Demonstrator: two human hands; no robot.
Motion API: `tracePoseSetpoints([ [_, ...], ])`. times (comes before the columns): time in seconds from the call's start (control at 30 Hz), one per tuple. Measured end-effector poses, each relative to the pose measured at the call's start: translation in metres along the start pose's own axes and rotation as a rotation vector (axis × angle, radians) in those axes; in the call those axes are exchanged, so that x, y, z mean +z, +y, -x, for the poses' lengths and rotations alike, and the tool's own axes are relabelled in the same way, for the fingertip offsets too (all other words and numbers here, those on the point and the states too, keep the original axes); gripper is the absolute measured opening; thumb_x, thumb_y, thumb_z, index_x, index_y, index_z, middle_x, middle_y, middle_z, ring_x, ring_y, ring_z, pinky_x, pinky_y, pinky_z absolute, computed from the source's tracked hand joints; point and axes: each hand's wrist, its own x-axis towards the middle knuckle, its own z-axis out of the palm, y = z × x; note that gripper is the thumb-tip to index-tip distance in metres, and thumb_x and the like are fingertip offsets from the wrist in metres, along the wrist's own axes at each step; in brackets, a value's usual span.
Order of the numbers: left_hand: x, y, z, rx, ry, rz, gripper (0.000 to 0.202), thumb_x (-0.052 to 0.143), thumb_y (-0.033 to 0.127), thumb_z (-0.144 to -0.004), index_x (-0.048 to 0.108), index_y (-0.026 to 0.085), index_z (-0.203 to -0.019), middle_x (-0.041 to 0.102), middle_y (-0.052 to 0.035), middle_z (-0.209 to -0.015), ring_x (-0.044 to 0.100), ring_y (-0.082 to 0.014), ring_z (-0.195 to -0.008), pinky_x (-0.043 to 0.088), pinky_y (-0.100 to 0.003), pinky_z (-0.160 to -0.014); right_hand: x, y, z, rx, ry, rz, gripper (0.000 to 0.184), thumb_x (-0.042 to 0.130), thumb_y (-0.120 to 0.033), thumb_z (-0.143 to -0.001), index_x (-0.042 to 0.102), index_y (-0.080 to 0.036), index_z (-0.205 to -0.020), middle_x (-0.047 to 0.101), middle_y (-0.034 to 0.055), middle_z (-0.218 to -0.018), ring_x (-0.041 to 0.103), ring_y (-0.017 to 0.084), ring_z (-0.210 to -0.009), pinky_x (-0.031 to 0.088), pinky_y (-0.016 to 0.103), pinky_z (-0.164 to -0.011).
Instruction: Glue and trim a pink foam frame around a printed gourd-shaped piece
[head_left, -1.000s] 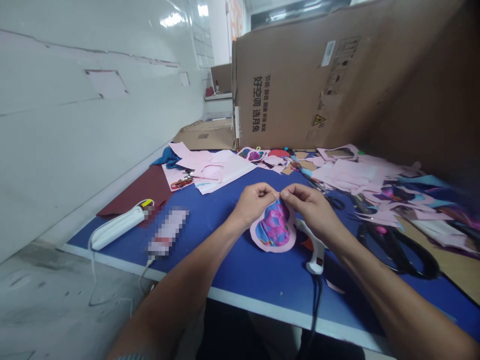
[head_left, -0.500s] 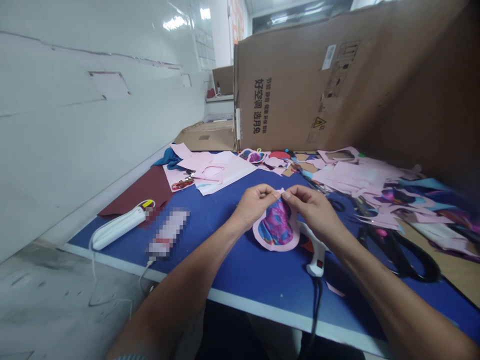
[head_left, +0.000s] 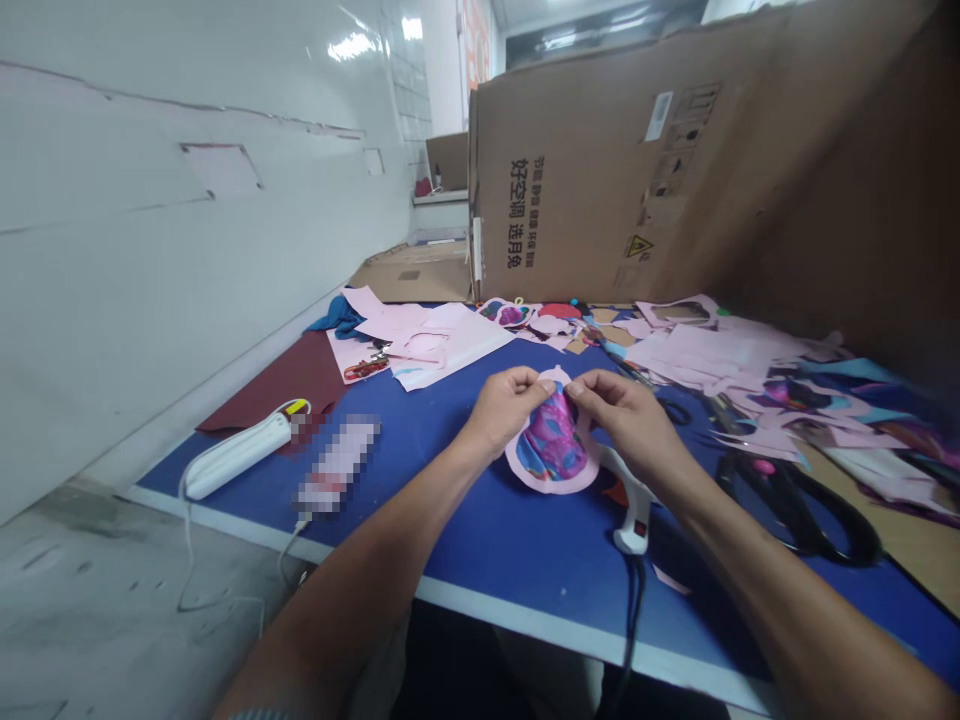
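Right now, left hand (head_left: 510,408) and right hand (head_left: 619,420) pinch a pink oval cutout (head_left: 551,480) cupping bulging purple-blue printed fabric (head_left: 555,445), mid-desk.

Bright light is coming from a ceiling lamp (head_left: 412,28) far away and making a shiny glare on the white wall (head_left: 225,110). The left hand (head_left: 508,408) and right hand (head_left: 622,420) are casting only soft shadows on the blue table (head_left: 450,560). The cardboard flap (head_left: 847,200) on the right is looking dark, the picture's edges are bending, and one patch (head_left: 337,464) is showing blurry squares.
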Motion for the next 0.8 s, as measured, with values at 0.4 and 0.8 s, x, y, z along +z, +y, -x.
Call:
tracePoseSetpoints([
  [0.4, 0.001, 0.0026, 0.0003, 0.032, 0.082, 0.015, 0.045, 0.089, 0.052, -0.077, 0.058, 0.019, -0.071, 0.055, 0.0043, -0.068, 0.045, -0.0097, -0.063, 0.036, -0.026, -0.063, 0.0033, 0.0001, 0.0004, 0.025, -0.024, -0.045, 0.055, 0.083, -0.074, -0.079, 0.067, -0.021, -0.078, 0.059, -0.0006, -0.068, 0.047, 0.015, -0.061, 0.037, 0.03, -0.057],
  [0.8, -0.0001, 0.0052, -0.0003, -0.015, 0.066, 0.009, 0.029, 0.088, 0.038, -0.073, 0.071, 0.017, -0.084, 0.069, 0.0011, -0.079, 0.057, -0.012, -0.068, 0.044, -0.027, -0.068, 0.004, 0.0003, -0.0022, 0.001, -0.003, -0.064, 0.052, 0.082, -0.071, -0.08, 0.066, -0.021, -0.08, 0.058, -0.0016, -0.07, 0.047, 0.015, -0.062, 0.036, 0.03, -0.059],
])
